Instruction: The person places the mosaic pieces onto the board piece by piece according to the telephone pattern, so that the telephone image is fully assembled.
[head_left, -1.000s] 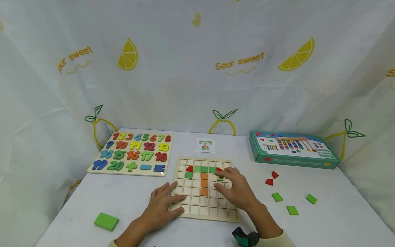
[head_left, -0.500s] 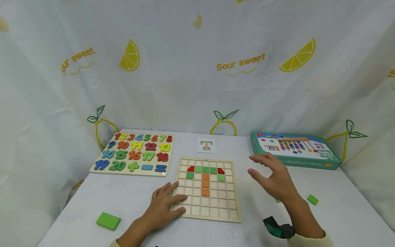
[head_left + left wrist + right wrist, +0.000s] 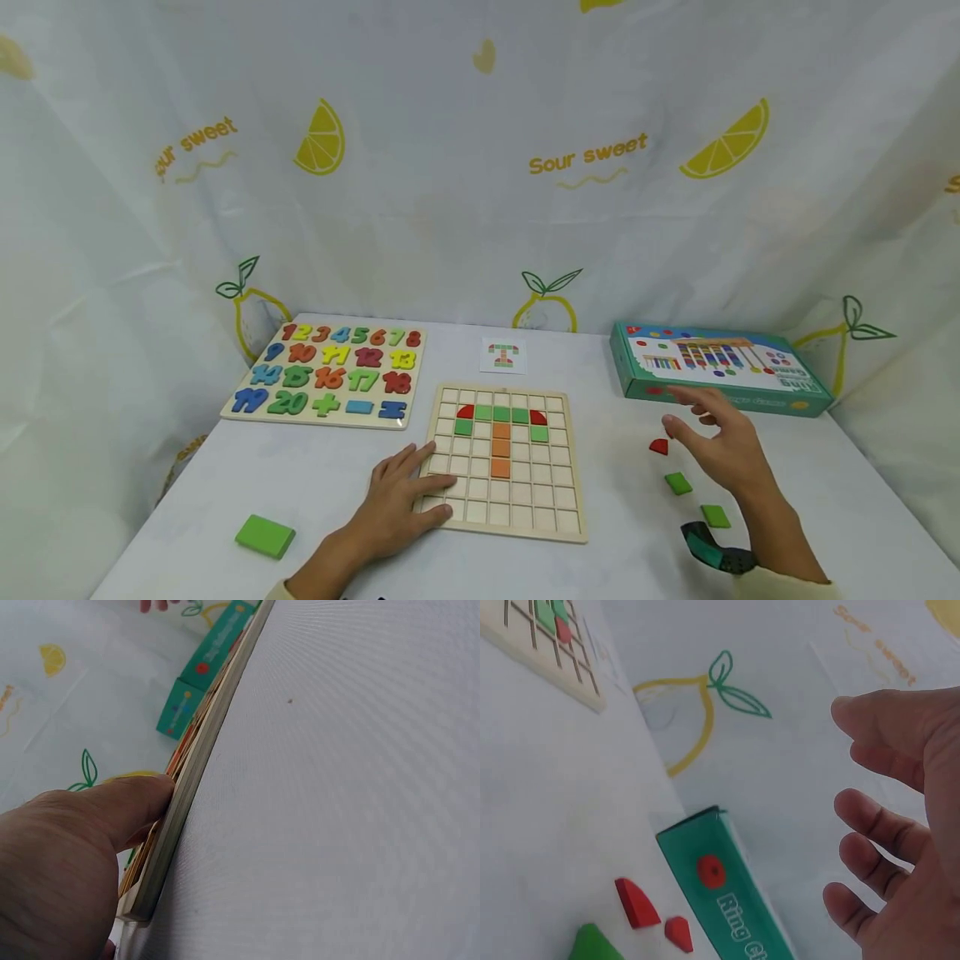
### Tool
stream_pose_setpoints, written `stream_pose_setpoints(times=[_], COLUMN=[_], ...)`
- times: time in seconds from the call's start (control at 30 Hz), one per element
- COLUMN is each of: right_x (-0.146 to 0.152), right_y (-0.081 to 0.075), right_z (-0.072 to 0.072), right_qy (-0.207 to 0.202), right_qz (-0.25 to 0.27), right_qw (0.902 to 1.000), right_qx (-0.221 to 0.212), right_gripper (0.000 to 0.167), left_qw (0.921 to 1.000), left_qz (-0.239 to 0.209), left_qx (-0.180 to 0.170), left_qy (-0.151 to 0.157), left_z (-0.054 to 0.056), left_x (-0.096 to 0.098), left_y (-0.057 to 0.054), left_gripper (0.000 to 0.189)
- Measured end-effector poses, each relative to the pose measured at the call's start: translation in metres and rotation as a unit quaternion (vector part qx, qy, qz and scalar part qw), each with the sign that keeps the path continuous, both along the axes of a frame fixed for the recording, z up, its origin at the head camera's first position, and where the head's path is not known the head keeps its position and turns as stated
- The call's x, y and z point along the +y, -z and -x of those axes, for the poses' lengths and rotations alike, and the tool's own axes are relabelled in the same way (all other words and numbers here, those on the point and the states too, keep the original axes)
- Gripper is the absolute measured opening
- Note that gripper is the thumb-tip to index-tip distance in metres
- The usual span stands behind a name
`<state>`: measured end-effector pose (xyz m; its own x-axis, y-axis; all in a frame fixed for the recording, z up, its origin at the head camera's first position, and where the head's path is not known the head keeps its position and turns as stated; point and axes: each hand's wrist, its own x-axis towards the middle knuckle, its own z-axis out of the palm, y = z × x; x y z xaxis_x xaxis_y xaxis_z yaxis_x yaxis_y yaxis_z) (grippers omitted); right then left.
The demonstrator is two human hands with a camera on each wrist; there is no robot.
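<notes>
White cloth [image 3: 420, 208] printed with lemons and lettering behind a white tabletop [image 3: 615, 517]. Compared with a second ago, right hand [image 3: 720, 442] gone from over the grid board [image 3: 525, 492] and well off to its right, now among the loose pieces; half a second ago, partway there. Thumb and fingers apart, fingers slightly bent. Uncovered since: a loose red piece [image 3: 658, 447], a green tile [image 3: 678, 483] in full and a second green tile [image 3: 716, 516]. Hidden now in the head view, behind hand and wrist: the far-right green tile. Also in the way there: thumb over most of a second red piece [image 3: 678, 934], fingers before part of the lettering on the green game box [image 3: 645, 388].

Left hand [image 3: 401, 500] unmoved, fingers spread, resting on the board's near left corner. On the board, mid-tabletop, same pattern as before: row of three green tiles [image 3: 501, 414], red piece at either end, green tile below each, column of three orange tiles [image 3: 500, 448] under the middle. Beyond the board, a picture card [image 3: 503, 356]; farther left, a number puzzle [image 3: 381, 394]; front left, a green block [image 3: 266, 536].
</notes>
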<state>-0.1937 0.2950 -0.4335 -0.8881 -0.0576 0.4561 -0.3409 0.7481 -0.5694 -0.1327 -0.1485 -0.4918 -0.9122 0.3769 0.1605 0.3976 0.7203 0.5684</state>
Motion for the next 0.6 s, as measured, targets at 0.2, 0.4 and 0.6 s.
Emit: stream_pose_setpoints(times=[0.2, 0.4, 0.6], right_x=[0.03, 0.033, 0.04], right_y=[0.019, 0.01, 0.018], right_z=[0.017, 0.014, 0.021], right_qy=[0.001, -0.02, -0.039], right_qz=[-0.021, -0.028, -0.03], right_qw=[0.9982, 0.9849, 0.9757], right_qx=[-0.056, -0.17, -0.213], right_gripper=[0.05, 0.052, 0.051], left_qw=[1.0, 1.0, 1.0], left_qz=[0.003, 0.002, 0.001], left_qx=[0.002, 0.002, 0.002], left_qy=[0.002, 0.003, 0.002], left_z=[0.001, 0.001, 0.001], left_x=[0.0, 0.0, 0.0], left_y=[0.001, 0.001, 0.001], left_gripper=[0.04, 0.04, 0.04])
